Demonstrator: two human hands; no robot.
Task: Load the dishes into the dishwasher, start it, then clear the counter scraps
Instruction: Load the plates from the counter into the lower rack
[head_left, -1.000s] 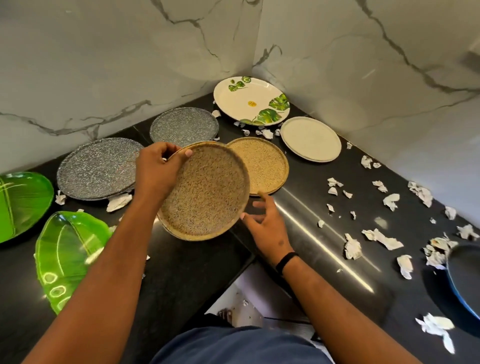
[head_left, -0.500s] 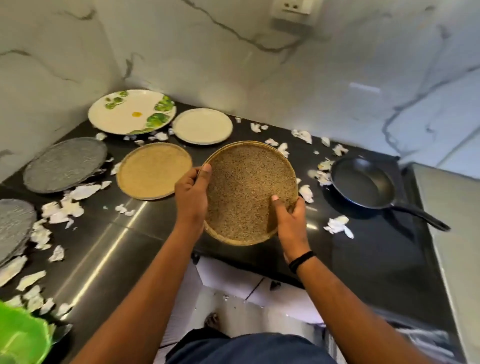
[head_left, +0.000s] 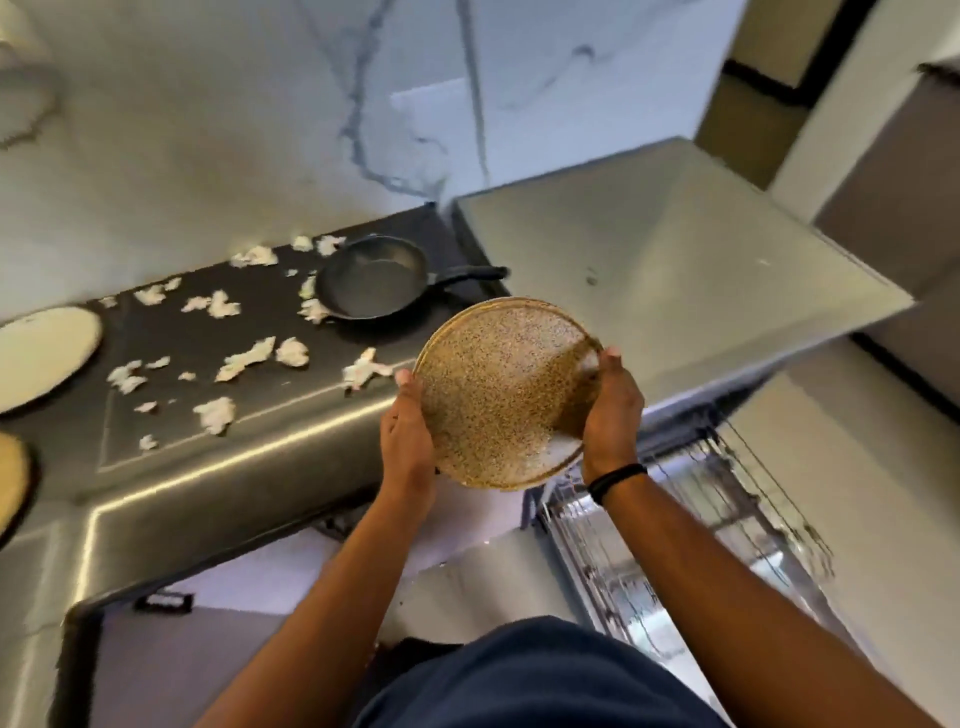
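Both hands hold the speckled plate (head_left: 498, 395) by its edges, left hand (head_left: 408, 436) and right hand (head_left: 610, 410) curled around it, just beside the counter (head_left: 208, 467), above the dishwasher rack (head_left: 691, 525).

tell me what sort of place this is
Most likely a home kitchen: a dark stone counter against a marble-look wall, a black frying pan on it, and an open dishwasher's wire rack below the speckled brown plate.

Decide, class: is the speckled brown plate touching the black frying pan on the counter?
Apart. The head view shows the speckled brown plate held off the counter between the left hand and right hand, with dark countertop visible between its rim and the frying pan.
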